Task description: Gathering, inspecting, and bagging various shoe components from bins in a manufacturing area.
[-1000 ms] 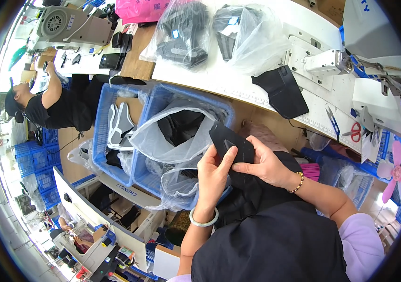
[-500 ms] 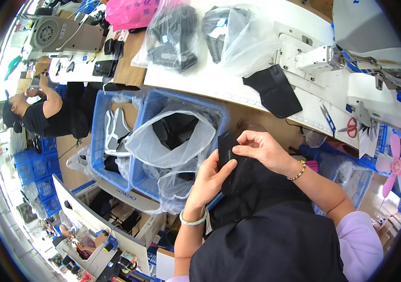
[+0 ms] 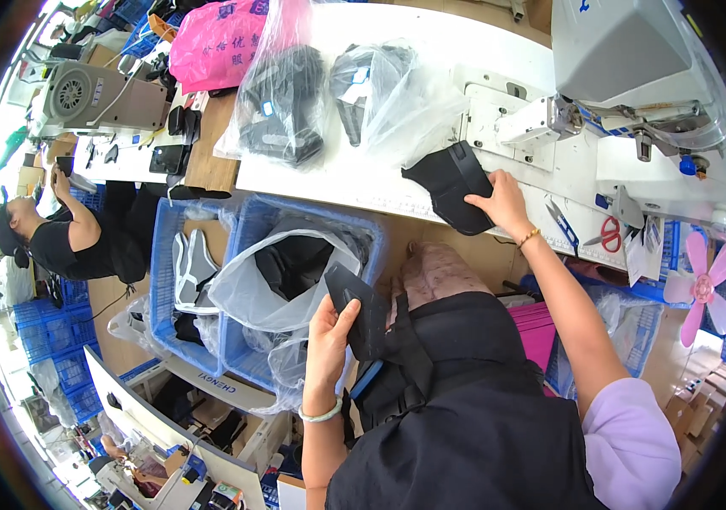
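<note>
Matt black panel (image 3: pixel 365 325), glossy plastic bag (image 3: pixel 282 110), smooth tabletop (image 3: pixel 456 38)

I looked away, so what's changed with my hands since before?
Your right hand let go of the black piece and moved forward and right, to the edge of the black panel on the white table; whether it grips is unclear. Your left hand still holds the piece. The panel and red-handled scissors stayed put.

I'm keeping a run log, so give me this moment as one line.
left hand: holding black piece | right hand: touching black panel on white table | nearby: sewing machine, pink fan
</note>
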Action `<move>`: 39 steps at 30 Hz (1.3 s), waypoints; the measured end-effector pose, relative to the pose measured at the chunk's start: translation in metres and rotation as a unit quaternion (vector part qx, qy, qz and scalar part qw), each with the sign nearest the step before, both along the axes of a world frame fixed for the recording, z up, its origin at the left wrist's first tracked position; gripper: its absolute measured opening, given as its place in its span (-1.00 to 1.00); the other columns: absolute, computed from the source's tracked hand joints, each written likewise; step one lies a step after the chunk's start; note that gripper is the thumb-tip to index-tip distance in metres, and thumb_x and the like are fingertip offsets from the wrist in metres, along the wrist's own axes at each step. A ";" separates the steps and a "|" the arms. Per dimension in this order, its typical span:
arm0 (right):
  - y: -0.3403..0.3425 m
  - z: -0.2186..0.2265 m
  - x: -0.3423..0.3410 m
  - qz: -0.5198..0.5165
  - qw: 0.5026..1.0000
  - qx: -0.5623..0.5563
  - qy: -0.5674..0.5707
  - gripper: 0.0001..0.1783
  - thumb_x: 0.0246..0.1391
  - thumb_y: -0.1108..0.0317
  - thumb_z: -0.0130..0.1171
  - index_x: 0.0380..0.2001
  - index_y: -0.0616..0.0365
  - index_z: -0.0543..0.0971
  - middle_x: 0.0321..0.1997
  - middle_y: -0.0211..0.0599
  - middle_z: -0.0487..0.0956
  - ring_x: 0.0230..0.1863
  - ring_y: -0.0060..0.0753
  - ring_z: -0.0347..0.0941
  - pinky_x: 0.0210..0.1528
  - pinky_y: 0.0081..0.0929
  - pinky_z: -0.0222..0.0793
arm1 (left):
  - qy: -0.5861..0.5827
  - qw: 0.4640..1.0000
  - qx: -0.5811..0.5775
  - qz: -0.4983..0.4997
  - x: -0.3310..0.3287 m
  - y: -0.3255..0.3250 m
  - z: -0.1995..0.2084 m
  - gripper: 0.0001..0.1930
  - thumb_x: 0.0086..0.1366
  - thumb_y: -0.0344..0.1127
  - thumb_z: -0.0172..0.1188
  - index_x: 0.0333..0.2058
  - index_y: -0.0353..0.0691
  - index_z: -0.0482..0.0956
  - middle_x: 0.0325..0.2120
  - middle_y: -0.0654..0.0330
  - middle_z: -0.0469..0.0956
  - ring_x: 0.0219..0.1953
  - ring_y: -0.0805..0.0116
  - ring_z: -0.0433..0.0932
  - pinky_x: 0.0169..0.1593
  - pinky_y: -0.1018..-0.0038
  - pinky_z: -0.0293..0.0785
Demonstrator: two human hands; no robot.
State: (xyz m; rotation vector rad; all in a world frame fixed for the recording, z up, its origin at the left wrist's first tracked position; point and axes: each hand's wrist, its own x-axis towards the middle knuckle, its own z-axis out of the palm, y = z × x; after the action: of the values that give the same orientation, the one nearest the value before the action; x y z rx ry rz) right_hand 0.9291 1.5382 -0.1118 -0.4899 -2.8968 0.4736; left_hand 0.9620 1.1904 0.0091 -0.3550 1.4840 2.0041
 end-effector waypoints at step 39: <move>-0.229 0.138 0.003 0.175 0.673 -0.704 -0.144 -0.57 -0.06 0.48 0.15 -0.06 0.27 0.38 -0.15 -0.34 0.48 -0.17 -0.60 0.39 -0.07 -0.58 0.34 | 0.048 0.984 0.005 0.169 0.064 -0.115 0.036 -0.80 0.21 -0.32 0.11 -0.27 -0.35 0.50 -0.44 0.24 0.56 -0.46 0.57 0.52 -0.36 0.66 0.44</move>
State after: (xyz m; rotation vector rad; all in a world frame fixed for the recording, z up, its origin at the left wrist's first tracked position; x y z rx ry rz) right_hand 0.9322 1.3096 0.0265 -0.0793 -2.1501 2.8874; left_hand 1.0259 1.0757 0.0455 -0.5428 1.5546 2.3205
